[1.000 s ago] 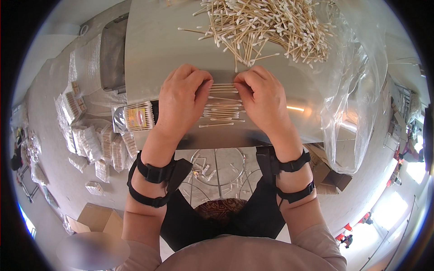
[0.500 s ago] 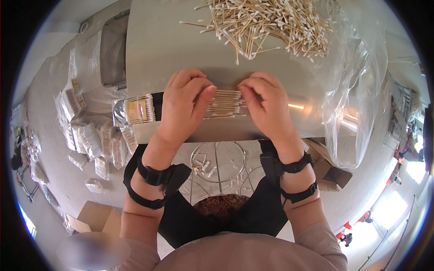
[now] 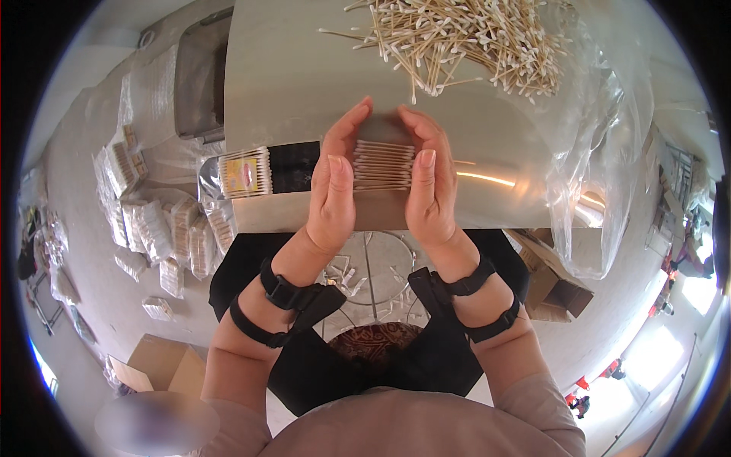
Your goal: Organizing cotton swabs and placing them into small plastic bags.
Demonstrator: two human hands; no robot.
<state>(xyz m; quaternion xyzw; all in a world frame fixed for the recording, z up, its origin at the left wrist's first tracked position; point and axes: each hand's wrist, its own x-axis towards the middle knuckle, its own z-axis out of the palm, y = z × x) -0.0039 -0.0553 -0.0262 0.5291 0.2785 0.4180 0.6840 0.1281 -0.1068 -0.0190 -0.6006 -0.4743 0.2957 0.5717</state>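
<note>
A row of wooden cotton swabs with white tips lies side by side on the metal tabletop near its front edge. My left hand stands on edge at the left ends of the row, fingers stretched out and thumb up. Facing it at the right ends is my right hand, held the same way, its fingers straight. The swabs lie between the two palms, close to or touching them. To the left, a clear pack of cotton swabs with a yellow label sits beside a black strip, whose right end my left hand covers.
A big loose heap of cotton swabs covers the table's far side. Clear plastic bags hang over the right edge. At the left are a grey bin and several filled packs. Open cardboard boxes stand on the floor.
My fingers have gone from bent over the swabs to straight, with both palms turned inward at the ends. The swabs lie more evenly, and the black strip shows more.
</note>
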